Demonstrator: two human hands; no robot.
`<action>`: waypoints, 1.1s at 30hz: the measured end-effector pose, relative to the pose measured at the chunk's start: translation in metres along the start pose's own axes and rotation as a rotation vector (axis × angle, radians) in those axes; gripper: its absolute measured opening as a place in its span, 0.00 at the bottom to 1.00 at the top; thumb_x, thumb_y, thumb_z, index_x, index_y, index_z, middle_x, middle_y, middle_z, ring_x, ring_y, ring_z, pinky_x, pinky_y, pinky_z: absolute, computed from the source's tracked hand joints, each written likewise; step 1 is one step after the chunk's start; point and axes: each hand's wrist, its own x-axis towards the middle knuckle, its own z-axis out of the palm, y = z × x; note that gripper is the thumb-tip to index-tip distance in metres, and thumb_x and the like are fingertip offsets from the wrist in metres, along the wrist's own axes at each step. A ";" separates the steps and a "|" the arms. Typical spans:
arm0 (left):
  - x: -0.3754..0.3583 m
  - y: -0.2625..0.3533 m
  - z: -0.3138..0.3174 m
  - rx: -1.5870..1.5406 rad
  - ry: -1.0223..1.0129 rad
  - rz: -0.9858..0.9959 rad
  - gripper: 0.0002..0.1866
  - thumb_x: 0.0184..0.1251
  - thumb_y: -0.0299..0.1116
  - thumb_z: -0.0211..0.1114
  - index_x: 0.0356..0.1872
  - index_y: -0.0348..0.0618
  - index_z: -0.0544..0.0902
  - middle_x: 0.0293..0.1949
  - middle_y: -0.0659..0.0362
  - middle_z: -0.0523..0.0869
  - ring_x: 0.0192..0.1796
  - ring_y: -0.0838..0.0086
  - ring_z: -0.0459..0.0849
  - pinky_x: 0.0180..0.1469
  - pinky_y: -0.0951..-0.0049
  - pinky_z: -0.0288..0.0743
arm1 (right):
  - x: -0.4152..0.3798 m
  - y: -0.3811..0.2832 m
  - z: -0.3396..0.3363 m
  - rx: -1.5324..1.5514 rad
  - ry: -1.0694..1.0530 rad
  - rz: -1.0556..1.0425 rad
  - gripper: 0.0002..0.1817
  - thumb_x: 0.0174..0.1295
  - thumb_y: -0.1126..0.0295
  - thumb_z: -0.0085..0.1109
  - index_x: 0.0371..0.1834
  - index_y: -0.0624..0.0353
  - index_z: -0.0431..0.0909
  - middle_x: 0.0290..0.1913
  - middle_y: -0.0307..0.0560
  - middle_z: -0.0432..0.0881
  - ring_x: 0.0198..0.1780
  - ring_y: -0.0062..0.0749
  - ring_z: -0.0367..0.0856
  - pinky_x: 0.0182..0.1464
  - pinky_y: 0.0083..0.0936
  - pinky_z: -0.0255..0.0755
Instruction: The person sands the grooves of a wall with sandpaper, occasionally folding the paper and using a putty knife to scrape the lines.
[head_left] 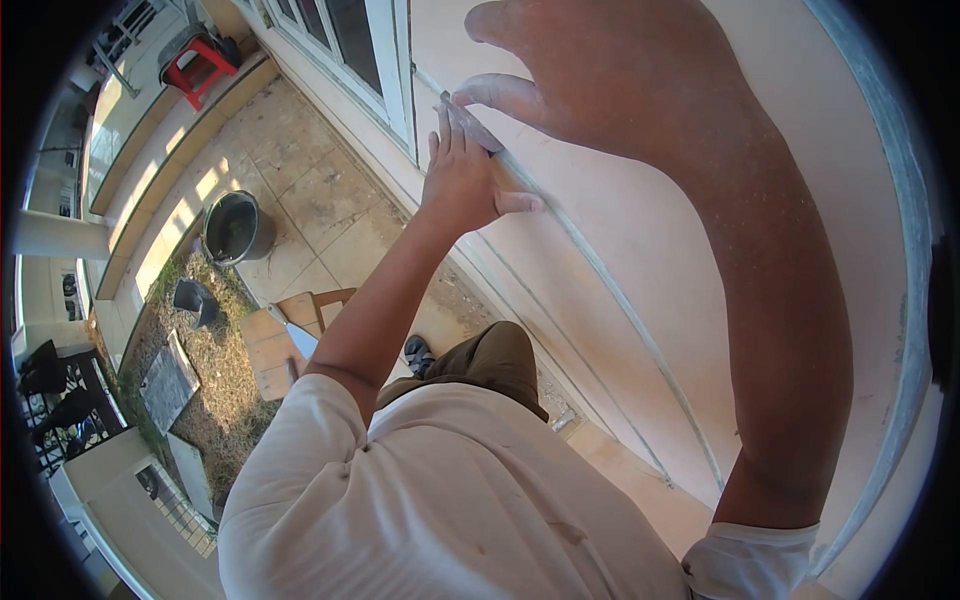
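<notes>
My left hand (462, 185) lies against the pale wall (610, 190), fingers stretched up along a grey groove line and thumb out to the side. Under its fingers is a narrow grey piece (478, 130) that looks like folded sandpaper, its edge showing past the fingers. Closer to the camera, my right hand (570, 70) is raised in front of the wall with thumb and finger apart. One of its fingertips overlaps the upper end of the grey piece in this view. Part of the right hand runs out of the top of the frame.
A window frame (395, 70) borders the wall ahead. Down to the left are a wooden chair (265, 350) with a broad scraper (295, 332) on it, a large black bucket (238, 228) and a smaller dark bucket (195, 302). A red stool (198, 70) stands on the steps.
</notes>
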 end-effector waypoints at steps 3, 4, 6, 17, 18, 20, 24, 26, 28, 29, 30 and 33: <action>-0.034 0.031 0.010 0.054 -0.090 0.067 0.75 0.33 0.80 0.68 0.74 0.27 0.52 0.74 0.26 0.51 0.79 0.37 0.42 0.75 0.38 0.46 | 0.006 -0.002 0.002 -0.065 -0.046 0.019 0.20 0.70 0.49 0.53 0.40 0.53 0.84 0.30 0.44 0.85 0.37 0.34 0.83 0.56 0.35 0.66; -0.041 0.035 0.012 0.053 -0.082 0.058 0.75 0.33 0.80 0.68 0.74 0.27 0.52 0.74 0.26 0.51 0.79 0.37 0.42 0.75 0.38 0.46 | 0.007 -0.006 0.003 -0.070 -0.045 0.010 0.20 0.70 0.49 0.53 0.40 0.53 0.84 0.30 0.44 0.85 0.37 0.34 0.83 0.56 0.35 0.66; -0.048 0.037 0.016 0.055 -0.066 0.095 0.72 0.36 0.78 0.68 0.73 0.27 0.54 0.74 0.29 0.52 0.80 0.42 0.44 0.75 0.38 0.46 | 0.007 -0.015 0.007 -0.135 -0.024 0.105 0.21 0.70 0.47 0.53 0.40 0.53 0.84 0.30 0.44 0.85 0.37 0.34 0.83 0.57 0.35 0.66; -0.053 0.007 0.023 -0.402 0.138 0.087 0.32 0.60 0.38 0.72 0.66 0.43 0.74 0.70 0.48 0.71 0.75 0.46 0.62 0.74 0.46 0.57 | 0.010 -0.005 0.022 -0.215 0.018 0.112 0.21 0.72 0.47 0.50 0.41 0.53 0.83 0.29 0.44 0.84 0.38 0.35 0.83 0.59 0.35 0.67; -0.053 0.010 0.021 -0.523 0.162 0.036 0.30 0.59 0.36 0.73 0.64 0.41 0.76 0.70 0.47 0.72 0.74 0.46 0.64 0.73 0.50 0.59 | 0.009 -0.003 0.026 -0.206 0.102 0.088 0.21 0.72 0.48 0.49 0.41 0.53 0.83 0.29 0.44 0.84 0.38 0.35 0.83 0.59 0.35 0.67; -0.053 0.014 0.014 -0.657 0.179 0.048 0.28 0.60 0.34 0.72 0.62 0.40 0.77 0.69 0.46 0.73 0.75 0.49 0.65 0.73 0.54 0.60 | 0.007 0.002 0.029 -0.138 0.146 0.057 0.21 0.72 0.49 0.49 0.41 0.53 0.84 0.29 0.43 0.84 0.38 0.34 0.83 0.59 0.35 0.67; -0.048 0.020 0.022 -1.038 0.226 -0.189 0.21 0.64 0.27 0.69 0.59 0.35 0.80 0.62 0.47 0.81 0.70 0.60 0.73 0.70 0.63 0.64 | 0.004 0.010 0.017 0.109 0.091 -0.053 0.18 0.73 0.53 0.51 0.38 0.54 0.84 0.28 0.42 0.84 0.35 0.32 0.82 0.57 0.33 0.67; -0.044 0.028 0.022 -1.188 0.234 -0.267 0.18 0.66 0.27 0.68 0.56 0.33 0.81 0.58 0.49 0.83 0.66 0.65 0.76 0.68 0.66 0.66 | 0.009 0.013 -0.013 0.130 -0.080 -0.047 0.17 0.73 0.55 0.51 0.37 0.54 0.84 0.28 0.42 0.84 0.34 0.31 0.82 0.56 0.32 0.67; -0.041 0.031 0.018 -1.338 0.245 -0.345 0.16 0.67 0.26 0.68 0.53 0.32 0.81 0.53 0.51 0.86 0.62 0.69 0.79 0.65 0.69 0.68 | 0.009 0.008 -0.017 0.148 -0.252 -0.041 0.16 0.72 0.57 0.52 0.36 0.55 0.84 0.27 0.41 0.84 0.32 0.30 0.81 0.54 0.31 0.67; -0.042 0.030 0.015 -1.429 0.253 -0.434 0.13 0.67 0.25 0.67 0.50 0.32 0.82 0.47 0.54 0.86 0.55 0.74 0.80 0.61 0.72 0.70 | 0.006 0.000 -0.007 0.082 -0.168 0.015 0.14 0.71 0.60 0.53 0.35 0.55 0.84 0.27 0.41 0.84 0.31 0.30 0.81 0.54 0.31 0.67; -0.044 0.028 0.013 -1.517 0.260 -0.525 0.10 0.68 0.24 0.66 0.47 0.33 0.82 0.42 0.58 0.87 0.49 0.79 0.81 0.56 0.75 0.72 | 0.004 -0.004 -0.002 0.017 -0.084 0.072 0.12 0.70 0.62 0.54 0.34 0.55 0.84 0.26 0.41 0.84 0.31 0.29 0.81 0.53 0.30 0.67; -0.045 0.020 0.010 -1.709 0.307 -0.574 0.04 0.67 0.22 0.63 0.41 0.37 0.80 0.36 0.62 0.84 0.40 0.82 0.80 0.48 0.79 0.74 | 0.003 0.012 -0.014 0.093 -0.144 -0.057 0.10 0.69 0.65 0.55 0.35 0.55 0.84 0.26 0.41 0.83 0.31 0.29 0.81 0.53 0.30 0.67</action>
